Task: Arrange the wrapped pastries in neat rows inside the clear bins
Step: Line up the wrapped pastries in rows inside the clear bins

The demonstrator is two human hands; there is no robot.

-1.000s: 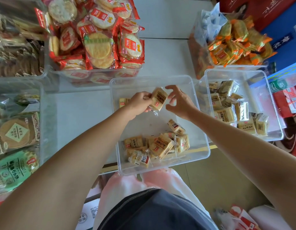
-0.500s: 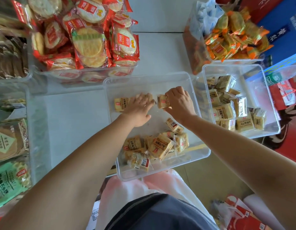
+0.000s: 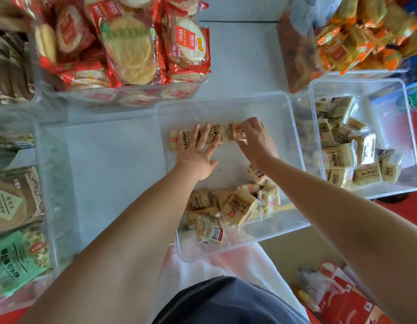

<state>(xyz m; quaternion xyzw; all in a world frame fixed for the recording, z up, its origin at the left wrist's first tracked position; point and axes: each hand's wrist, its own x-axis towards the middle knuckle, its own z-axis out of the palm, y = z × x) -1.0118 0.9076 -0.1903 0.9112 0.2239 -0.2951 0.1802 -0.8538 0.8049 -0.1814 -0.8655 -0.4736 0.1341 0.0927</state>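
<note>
At frame centre in the clear bin [image 3: 282, 118], the left grip [image 3: 198, 157] is pressing flat, fingers apart, on the pastry row [image 3: 173, 141]; the right grip [image 3: 255, 142] is pinching another wrapped pastry [image 3: 234, 134] alongside. Judged light, slippery, crushable: edge holds advised.

In the middle bin [image 3: 226, 108] on the bench [image 3: 240, 61], we have a row of wrapped pastries [image 3: 173, 139] along the far side. Our left hand [image 3: 198, 150] lies flat on it, and our right hand [image 3: 254, 139] pinches the end pastry [image 3: 235, 134] at its right. A loose heap of pastries [image 3: 237, 204] sits at the near side. Just right stands a second bin [image 3: 357, 81] holding more, and behind-left a bin of round crackers [image 3: 130, 45].
</note>
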